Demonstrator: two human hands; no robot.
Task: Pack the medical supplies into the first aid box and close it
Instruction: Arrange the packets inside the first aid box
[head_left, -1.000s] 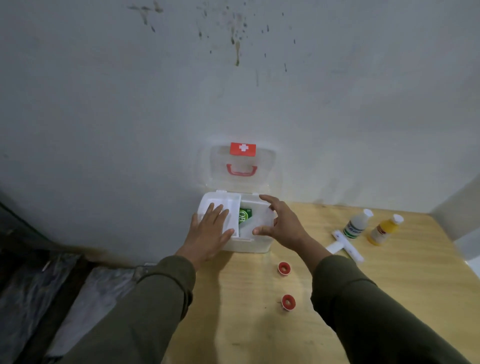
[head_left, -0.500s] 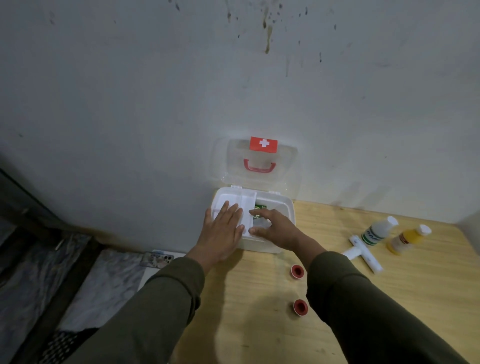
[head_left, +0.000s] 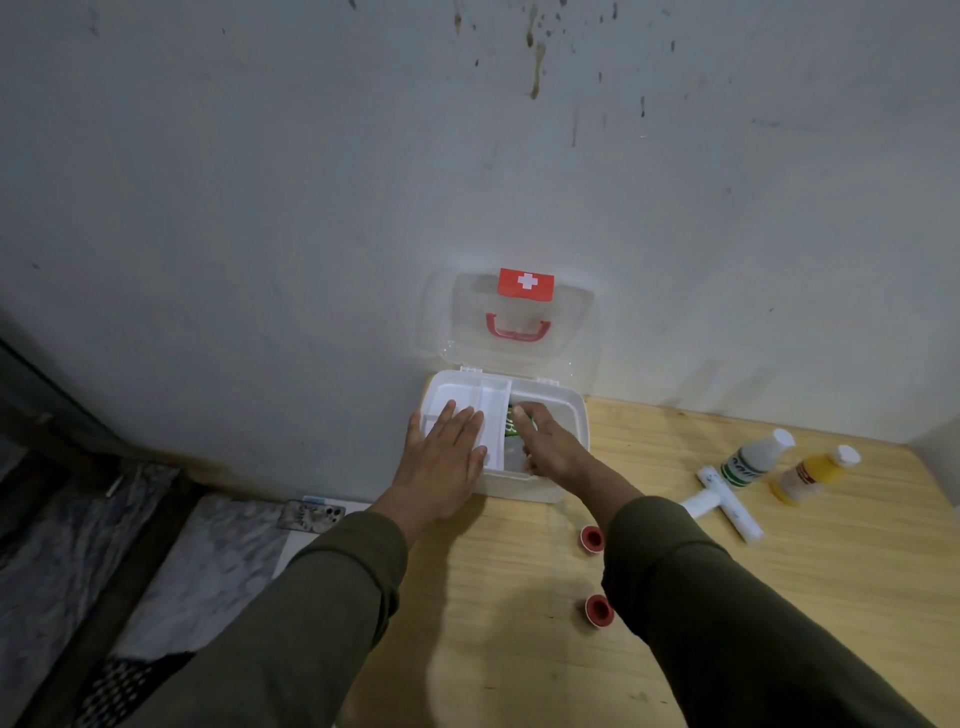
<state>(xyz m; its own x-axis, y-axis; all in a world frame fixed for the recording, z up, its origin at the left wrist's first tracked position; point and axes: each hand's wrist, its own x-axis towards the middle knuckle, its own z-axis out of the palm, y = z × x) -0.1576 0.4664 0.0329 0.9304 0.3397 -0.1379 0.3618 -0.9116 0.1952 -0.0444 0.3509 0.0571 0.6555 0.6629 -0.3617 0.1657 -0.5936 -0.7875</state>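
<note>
The white first aid box (head_left: 574, 415) stands open at the table's back left, its clear lid (head_left: 571, 332) with a red cross label and red handle leaning on the wall. My left hand (head_left: 447, 457) lies flat, fingers spread, on the white inner tray (head_left: 488, 395) on the box's left side. My right hand (head_left: 545, 447) reaches into the right compartment, fingers on a green item (head_left: 511, 423); whether it grips the item is hidden. On the table lie two red tape rolls (head_left: 591, 539) (head_left: 599, 611), a white bottle (head_left: 753, 460), a yellow bottle (head_left: 810, 475) and two white tubes (head_left: 727, 501).
The wooden table (head_left: 779, 597) meets a stained grey wall at the back. Left of the table, lower down, lies a phone (head_left: 311, 515) on a patterned mattress. The table's left edge runs just beside the box.
My right hand has moved from the box's front rim deeper into the right compartment, onto the green item. My left hand stays on the tray. The camera has shifted left.
</note>
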